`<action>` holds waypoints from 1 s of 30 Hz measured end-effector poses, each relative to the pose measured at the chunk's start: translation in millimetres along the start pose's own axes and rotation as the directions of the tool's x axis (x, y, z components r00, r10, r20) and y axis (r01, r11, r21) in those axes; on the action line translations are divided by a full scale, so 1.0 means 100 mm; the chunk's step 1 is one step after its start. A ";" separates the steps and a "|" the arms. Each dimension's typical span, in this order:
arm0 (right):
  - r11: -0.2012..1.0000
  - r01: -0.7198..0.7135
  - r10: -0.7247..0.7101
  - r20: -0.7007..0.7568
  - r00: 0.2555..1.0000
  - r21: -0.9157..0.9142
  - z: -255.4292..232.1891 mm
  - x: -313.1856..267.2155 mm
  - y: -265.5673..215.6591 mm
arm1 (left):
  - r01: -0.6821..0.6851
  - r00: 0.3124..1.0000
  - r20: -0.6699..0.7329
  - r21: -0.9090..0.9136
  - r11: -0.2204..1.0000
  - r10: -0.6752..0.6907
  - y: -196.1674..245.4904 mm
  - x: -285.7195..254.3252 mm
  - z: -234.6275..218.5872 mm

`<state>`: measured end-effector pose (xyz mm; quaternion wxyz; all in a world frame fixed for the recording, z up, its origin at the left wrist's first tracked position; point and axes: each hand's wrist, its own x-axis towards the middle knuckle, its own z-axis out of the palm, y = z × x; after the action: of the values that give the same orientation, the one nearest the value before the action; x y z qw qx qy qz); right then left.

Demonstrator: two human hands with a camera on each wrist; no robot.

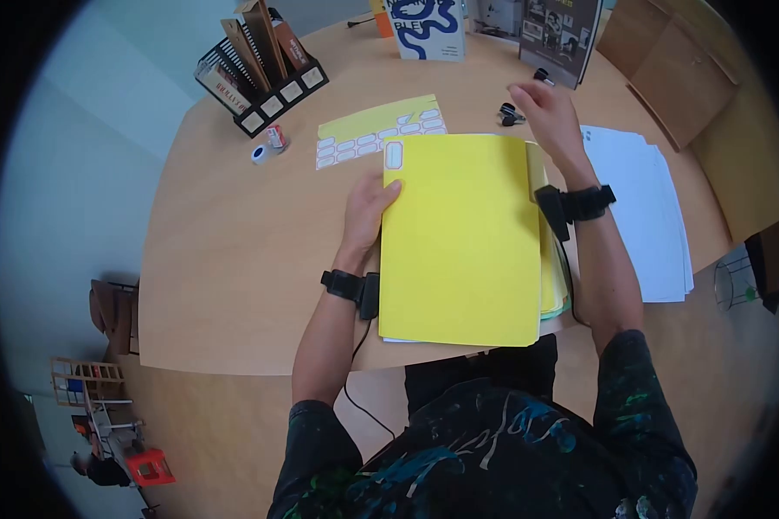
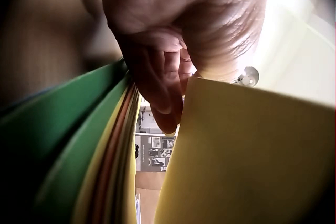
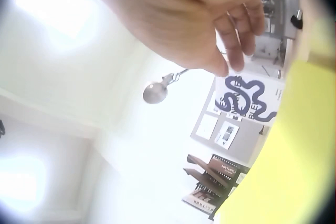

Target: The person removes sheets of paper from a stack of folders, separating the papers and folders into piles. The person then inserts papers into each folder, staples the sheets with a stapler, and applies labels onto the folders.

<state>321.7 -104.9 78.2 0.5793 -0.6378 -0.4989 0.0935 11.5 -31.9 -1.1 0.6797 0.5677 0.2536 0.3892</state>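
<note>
At the near edge of the desk (image 1: 225, 242), the yellow folder (image 1: 459, 251) has its long axis running toward the desk's far side, its labelled end pointing that way. The left hand (image 1: 368, 209) pinches the folder's left border; the right hand (image 1: 552, 123) is over the desk, fingers loosely bent.

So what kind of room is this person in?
Probably an office or a study room, though I can't be certain. There's a big wooden table with a yellow folder over it, a pile of white paper, and a black rack holding books.
</note>
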 end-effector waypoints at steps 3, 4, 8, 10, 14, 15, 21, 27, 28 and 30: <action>0.990 -0.142 0.140 0.082 0.987 0.020 -0.14 -0.19 0.19 | -0.018 1.000 -0.017 -0.052 0.998 0.017 0.01 -0.03 0.03; 0.977 -0.178 0.160 0.153 0.975 0.119 -0.15 -0.23 0.22 | -0.018 0.999 -0.035 -0.104 0.994 0.015 0.01 -0.04 0.05; 0.930 -0.243 0.168 0.267 0.949 0.276 -0.13 -0.35 0.18 | -0.055 0.998 -0.040 -0.168 0.984 0.048 -0.01 -0.05 0.04; 0.877 -0.324 0.217 0.309 0.926 0.355 -0.13 -0.38 0.14 | -0.055 0.998 -0.040 -0.177 0.983 0.049 -0.03 -0.04 0.00; 0.881 -0.302 0.166 0.358 0.919 0.365 -0.08 -0.44 0.09 | -0.057 0.997 -0.065 -0.222 0.973 0.043 -0.03 -0.02 0.02; 0.886 -0.307 0.188 0.336 0.923 0.347 -0.05 -0.45 0.07 | -0.056 0.996 -0.078 -0.230 0.971 0.039 -0.04 -0.02 0.02; 0.884 -0.346 0.254 0.299 0.920 0.313 0.03 -0.45 0.24 | -0.081 0.996 -0.053 -0.221 0.972 0.070 -0.09 0.01 -0.01; 0.873 -0.271 0.190 0.227 0.955 0.407 0.10 -0.46 0.28 | -0.088 0.996 -0.032 -0.206 0.975 0.083 -0.09 0.01 -0.02; 0.880 -0.215 0.144 0.193 0.971 0.424 0.11 -0.46 0.29 | -0.082 0.997 -0.020 -0.221 0.972 0.080 -0.09 0.01 -0.03; 0.883 -0.236 0.169 0.196 0.966 0.405 0.11 -0.49 0.20 | -0.076 0.997 -0.012 -0.238 0.968 0.075 -0.09 0.01 -0.04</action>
<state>301.5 -131.0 35.6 0.6505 -0.5358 -0.4406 0.3093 11.7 -29.0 -10.7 0.7273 0.4907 0.1841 0.4431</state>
